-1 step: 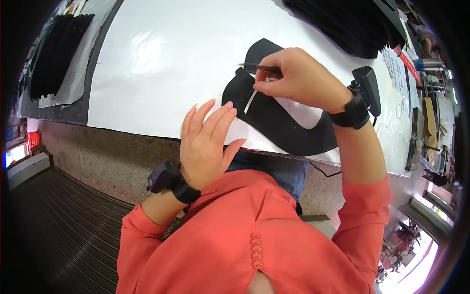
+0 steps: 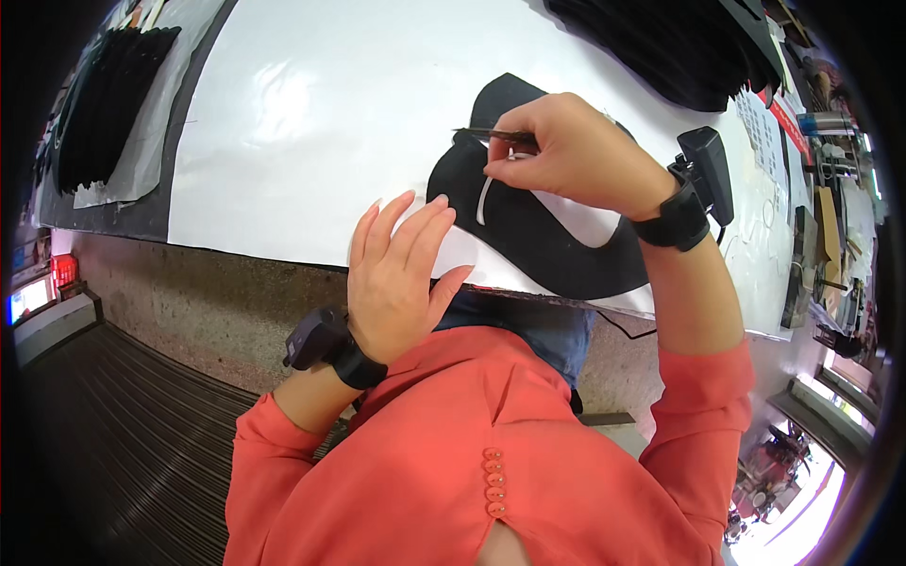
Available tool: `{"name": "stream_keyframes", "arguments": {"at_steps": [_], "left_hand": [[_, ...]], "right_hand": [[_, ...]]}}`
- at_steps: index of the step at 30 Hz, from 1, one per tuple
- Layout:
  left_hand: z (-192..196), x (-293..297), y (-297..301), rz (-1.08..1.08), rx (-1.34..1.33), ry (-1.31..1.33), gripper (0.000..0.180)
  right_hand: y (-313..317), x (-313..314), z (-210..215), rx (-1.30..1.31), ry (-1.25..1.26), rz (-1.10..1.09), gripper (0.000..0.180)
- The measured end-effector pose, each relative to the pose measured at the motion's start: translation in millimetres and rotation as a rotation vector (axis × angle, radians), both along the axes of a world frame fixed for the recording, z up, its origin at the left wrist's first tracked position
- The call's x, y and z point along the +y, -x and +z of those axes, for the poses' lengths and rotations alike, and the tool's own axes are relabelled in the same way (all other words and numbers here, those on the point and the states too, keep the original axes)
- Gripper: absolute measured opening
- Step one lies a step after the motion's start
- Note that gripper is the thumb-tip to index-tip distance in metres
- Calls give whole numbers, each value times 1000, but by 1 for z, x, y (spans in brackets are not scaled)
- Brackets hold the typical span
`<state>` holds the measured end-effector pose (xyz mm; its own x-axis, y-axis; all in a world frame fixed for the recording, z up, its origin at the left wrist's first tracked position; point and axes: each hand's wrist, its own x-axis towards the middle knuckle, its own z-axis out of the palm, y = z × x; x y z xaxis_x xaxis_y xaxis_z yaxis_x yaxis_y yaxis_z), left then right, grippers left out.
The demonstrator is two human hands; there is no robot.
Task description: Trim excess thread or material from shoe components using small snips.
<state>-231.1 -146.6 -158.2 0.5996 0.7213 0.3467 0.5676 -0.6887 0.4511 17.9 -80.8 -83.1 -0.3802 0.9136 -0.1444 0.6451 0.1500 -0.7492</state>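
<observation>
Right of centre in the frame, the right hand (image 2: pixel 576 156) has its grip pressed together on a thin dark tool (image 2: pixel 491 135), pinched between thumb and fingertips; the tool's slim point sticks out to the left, over the upper edge of a curved piece of black fabric (image 2: pixel 528 236). What kind of tool it is cannot be told. A narrow white strip (image 2: pixel 484 200) runs down from under the thumb across the black piece.

The black fabric lies at the centre of the frame on a large white sheet (image 2: pixel 311 123) that covers the counter (image 2: pixel 132 222), close to the counter's near edge. A white curved shape (image 2: pixel 580 222) sits on the black piece below the right hand.

Lower and left of that, the left hand (image 2: pixel 396 278) lies flat with its grip spread, fingers extended and side by side, fingertips touching the white sheet just beside the black piece's left edge. It holds nothing.

Both wrists carry black straps with small black boxes on them. Orange sleeves fill the bottom of the frame. More black fabric lies stacked at the upper left (image 2: pixel 104 94) and upper right (image 2: pixel 661 42).
</observation>
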Motion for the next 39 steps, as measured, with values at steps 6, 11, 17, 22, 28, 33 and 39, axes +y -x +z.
{"name": "stream_keyframes", "arguments": {"at_steps": [6, 11, 17, 22, 28, 33, 39], "left_hand": [[-3, 0, 0, 2, -23, -21, 58], [-3, 0, -1, 4, -21, -24, 57], [-3, 0, -1, 3, -22, -24, 57], [0, 0, -2, -7, -4, -23, 56], [7, 0, -5, 1, 79, -11, 49], [12, 4, -6, 6, 68, -26, 44], [16, 14, -9, -22, 27, -49, 37]], "right_hand": [[10, -3, -1, -56, 26, 7, 18], [13, -3, -6, -30, 4, 16, 11], [13, -2, -7, -42, -1, 38, 12], [11, -1, -10, -46, 3, 35, 12], [13, 0, -8, -80, 37, 46, 12], [7, 5, -7, -112, -89, -19, 13], [13, 14, -6, -224, -95, -53, 16]]}}
